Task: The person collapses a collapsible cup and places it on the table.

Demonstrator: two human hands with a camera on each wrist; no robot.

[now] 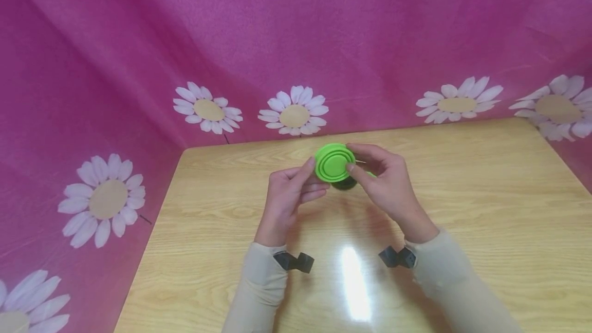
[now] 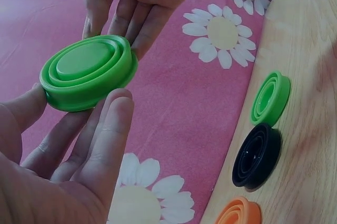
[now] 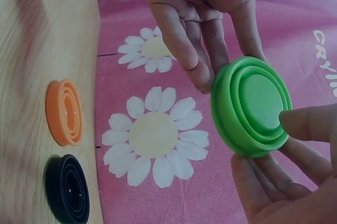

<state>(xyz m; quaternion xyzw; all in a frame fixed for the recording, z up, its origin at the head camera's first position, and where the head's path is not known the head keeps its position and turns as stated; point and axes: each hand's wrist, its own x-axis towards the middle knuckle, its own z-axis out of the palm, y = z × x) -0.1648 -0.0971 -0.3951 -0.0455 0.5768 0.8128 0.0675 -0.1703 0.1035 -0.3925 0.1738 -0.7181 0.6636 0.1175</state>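
A green collapsible cup (image 1: 335, 166), folded flat into concentric rings, is held up above the table by both hands. My left hand (image 1: 288, 191) pinches its left edge between thumb and fingers. From the other side, my right hand (image 1: 390, 181) grips it, the thumb lying over the ringed face. Behind and below stand more folded cups: a second green one (image 2: 279, 103), a black one (image 2: 269, 158) and an orange one (image 3: 54, 113). In the head view the hands and the held cup hide most of these.
The wooden table (image 1: 208, 271) meets a pink cloth (image 1: 296, 24) with white daisies at its back and left edges. A bright light reflection lies on the tabletop between the forearms. Each wrist carries a small black mount (image 1: 296, 262).
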